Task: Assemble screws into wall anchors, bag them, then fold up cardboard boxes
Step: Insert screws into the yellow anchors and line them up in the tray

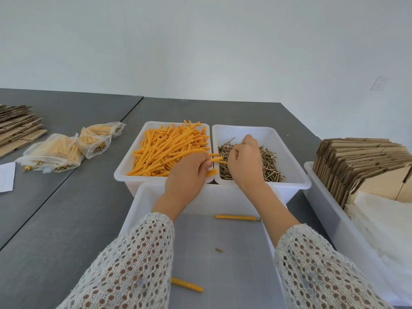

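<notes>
On the worktop [66, 219], the tub of wall anchors [169, 148] sits just left of the tub of screws [274, 161], their rims touching. A near tray [138, 210] lies in front of both, holding two assembled anchors [237, 217]. Filled bags [66, 150] lie to the left, flat cardboard [17, 126] beyond them. A bin of upright cardboard blanks [356, 166] stands at right.

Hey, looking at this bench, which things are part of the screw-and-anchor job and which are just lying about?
In use:
left hand holding orange plastic wall anchors
right hand over the white tub of brass screws
white tub of orange anchors
clear bags of finished anchors
flat brown cardboard boxes

Lying about:
white paper sheet
wall socket
</notes>
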`<action>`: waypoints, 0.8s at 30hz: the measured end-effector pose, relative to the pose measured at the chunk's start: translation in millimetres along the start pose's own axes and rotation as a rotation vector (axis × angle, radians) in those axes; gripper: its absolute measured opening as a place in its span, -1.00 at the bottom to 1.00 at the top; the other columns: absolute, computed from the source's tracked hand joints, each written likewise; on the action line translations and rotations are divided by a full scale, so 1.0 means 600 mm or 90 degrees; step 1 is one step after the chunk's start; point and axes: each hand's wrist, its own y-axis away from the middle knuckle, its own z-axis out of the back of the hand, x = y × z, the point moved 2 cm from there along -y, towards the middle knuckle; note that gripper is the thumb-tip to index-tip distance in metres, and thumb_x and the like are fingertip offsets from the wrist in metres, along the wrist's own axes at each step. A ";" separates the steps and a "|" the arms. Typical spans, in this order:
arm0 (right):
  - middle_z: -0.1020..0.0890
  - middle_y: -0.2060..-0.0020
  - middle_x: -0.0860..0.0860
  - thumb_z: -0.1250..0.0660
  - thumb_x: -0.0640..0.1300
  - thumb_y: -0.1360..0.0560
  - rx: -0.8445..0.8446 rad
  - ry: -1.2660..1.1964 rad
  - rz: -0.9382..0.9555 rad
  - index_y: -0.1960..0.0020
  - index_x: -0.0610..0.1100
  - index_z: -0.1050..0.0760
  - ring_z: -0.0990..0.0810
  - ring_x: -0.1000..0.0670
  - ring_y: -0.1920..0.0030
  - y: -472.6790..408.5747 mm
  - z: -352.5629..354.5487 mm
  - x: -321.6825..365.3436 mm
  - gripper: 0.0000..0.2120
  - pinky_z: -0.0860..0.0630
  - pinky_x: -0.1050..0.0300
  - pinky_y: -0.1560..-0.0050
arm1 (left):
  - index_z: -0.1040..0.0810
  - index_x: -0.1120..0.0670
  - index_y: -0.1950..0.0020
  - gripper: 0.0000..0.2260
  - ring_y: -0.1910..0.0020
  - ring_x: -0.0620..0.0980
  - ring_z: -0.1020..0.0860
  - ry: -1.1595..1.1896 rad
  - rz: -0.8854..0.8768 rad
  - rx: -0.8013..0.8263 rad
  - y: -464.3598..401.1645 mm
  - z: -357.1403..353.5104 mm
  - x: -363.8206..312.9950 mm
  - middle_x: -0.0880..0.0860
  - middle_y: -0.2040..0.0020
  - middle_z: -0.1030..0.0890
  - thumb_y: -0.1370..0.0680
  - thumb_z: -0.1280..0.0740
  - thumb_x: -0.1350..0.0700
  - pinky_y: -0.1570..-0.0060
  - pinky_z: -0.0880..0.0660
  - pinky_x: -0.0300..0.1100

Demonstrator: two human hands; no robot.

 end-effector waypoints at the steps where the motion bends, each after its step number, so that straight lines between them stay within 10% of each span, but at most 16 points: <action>1: -0.33 0.21 -0.10 -0.17 -0.35 -0.51 0.010 0.002 0.024 0.40 -0.18 -0.26 -0.31 -0.05 0.13 0.001 -0.001 0.003 -0.68 -0.20 0.16 0.17 | -0.45 -0.07 0.11 -0.82 0.25 -0.10 -0.44 -0.002 -0.004 0.002 0.000 0.000 -0.001 -0.16 0.26 -0.46 -0.67 -0.19 0.08 0.31 -0.29 -0.17; 11: -0.25 0.31 0.00 -0.14 -0.36 -0.52 -0.017 -0.092 -0.061 0.45 -0.15 -0.21 -0.28 0.02 0.26 -0.008 -0.002 -0.019 -0.61 -0.12 0.28 0.31 | -0.51 0.06 0.12 -0.77 0.25 -0.02 -0.51 0.001 0.039 -0.026 -0.003 0.003 0.006 -0.03 0.24 -0.56 -0.68 -0.16 0.08 0.26 -0.48 0.00; 24: -0.30 0.28 -0.06 -0.14 -0.35 -0.53 0.020 -0.067 -0.062 0.45 -0.13 -0.19 -0.32 -0.04 0.23 -0.006 -0.007 -0.020 -0.60 -0.16 0.21 0.27 | -0.40 -0.10 0.13 -0.80 0.29 -0.24 -0.39 -0.012 -0.023 -0.020 0.002 0.003 -0.002 -0.20 0.31 -0.40 -0.68 -0.17 0.06 0.35 -0.19 -0.28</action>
